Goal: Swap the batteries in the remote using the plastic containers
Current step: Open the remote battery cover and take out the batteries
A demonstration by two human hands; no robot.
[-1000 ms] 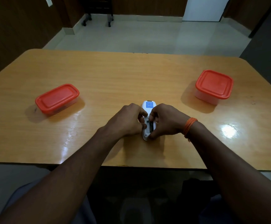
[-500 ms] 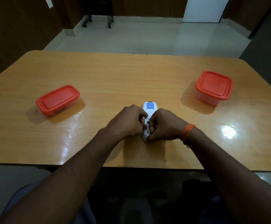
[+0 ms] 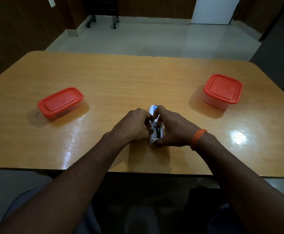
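Your two hands close on the remote (image 3: pixel 155 109) from either side. Your left hand (image 3: pixel 134 125) has its fingers curled against the remote's left edge, with the fingertips at the rim of the open battery bay. Your right hand (image 3: pixel 173 130) wraps the right edge: its forefinger arches over the upper part of the body and its thumb sits under the near end. Between your hands the bay lies uncovered, and a dark battery (image 3: pixel 158 132) shows inside it. Whether a second one sits beside it cannot be told.

The remote lies back-up on the table (image 3: pixel 137 78), near the front edge and about midway across, with its far end and a blue label poking out past your fingers. An orange thread band (image 3: pixel 197 138) circles your right wrist.

Well off to your left stands a shallow plastic container (image 3: pixel 60 103) with its red lid on; dark shapes show through its clear wall. Well off to your right stands a taller, squarer container (image 3: pixel 222 90), also closed under a red lid.

Beyond the table you have pale floor tiles, dark wood walls, a white door (image 3: pixel 214 9) and the wheeled feet of a stand (image 3: pixel 102 22).
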